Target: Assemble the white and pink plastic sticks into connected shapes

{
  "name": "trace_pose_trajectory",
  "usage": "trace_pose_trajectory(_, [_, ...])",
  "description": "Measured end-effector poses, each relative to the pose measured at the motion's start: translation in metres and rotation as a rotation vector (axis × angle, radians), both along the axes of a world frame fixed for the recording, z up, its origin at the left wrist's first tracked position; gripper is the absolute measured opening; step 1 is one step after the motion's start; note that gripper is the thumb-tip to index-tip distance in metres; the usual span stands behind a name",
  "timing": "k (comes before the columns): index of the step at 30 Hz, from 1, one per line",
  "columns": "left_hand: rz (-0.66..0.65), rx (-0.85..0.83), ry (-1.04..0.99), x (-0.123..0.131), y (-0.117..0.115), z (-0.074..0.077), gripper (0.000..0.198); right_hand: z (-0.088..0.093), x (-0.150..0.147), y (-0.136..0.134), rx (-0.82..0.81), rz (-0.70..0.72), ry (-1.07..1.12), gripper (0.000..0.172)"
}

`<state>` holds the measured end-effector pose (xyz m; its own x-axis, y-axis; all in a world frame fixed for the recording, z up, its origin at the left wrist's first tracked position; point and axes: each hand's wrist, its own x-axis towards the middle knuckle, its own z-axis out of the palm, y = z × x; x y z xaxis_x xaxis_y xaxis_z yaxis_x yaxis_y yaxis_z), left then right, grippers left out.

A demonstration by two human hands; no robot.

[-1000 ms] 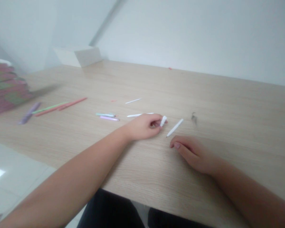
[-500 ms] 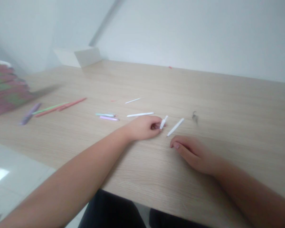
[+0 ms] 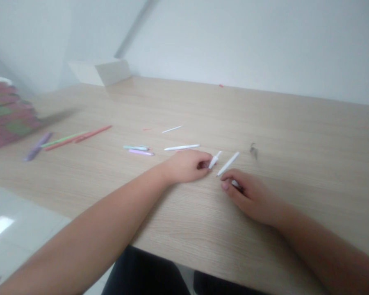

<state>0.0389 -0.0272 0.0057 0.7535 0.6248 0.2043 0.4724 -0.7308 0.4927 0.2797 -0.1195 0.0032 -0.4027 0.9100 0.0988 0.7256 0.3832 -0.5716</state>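
Observation:
Near the middle of the table, my left hand (image 3: pixel 189 166) is closed, thumb and fingers pinched at one end of a short white pen part (image 3: pixel 215 159). That part narrows at its upper end. Just right of it lies a slim white pen (image 3: pixel 228 164), tilted, its dark tip towards me. My right hand (image 3: pixel 244 192) rests by that tip with curled fingers, thumb and forefinger close together. A small pale spot shows inside the right hand, too blurred to name. Behind my left wrist lies another white pen (image 3: pixel 182 147).
A thin white stick (image 3: pixel 172 129) lies farther back. Left of my hands are a teal pen (image 3: pixel 135 147) and a lilac pen (image 3: pixel 141 152). Red and green pens (image 3: pixel 80 137), a purple pen (image 3: pixel 38 146) and a pink-green stack (image 3: pixel 9 114) sit far left. A small dark object (image 3: pixel 253 150) lies right.
The white part in my left hand has shifted slightly right and leans more. My right thumb and forefinger have parted a little, and that hand has moved slightly up towards the white pen.

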Motion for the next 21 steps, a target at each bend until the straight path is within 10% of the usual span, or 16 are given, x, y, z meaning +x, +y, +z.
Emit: trace_pose_trajectory(21, [-0.073, -0.007, 0.047, 0.0058, -0.0035, -0.0004, 0.02, -0.0039, 0.0007, 0.0066, 0.209, -0.215, 0.011, 0.028])
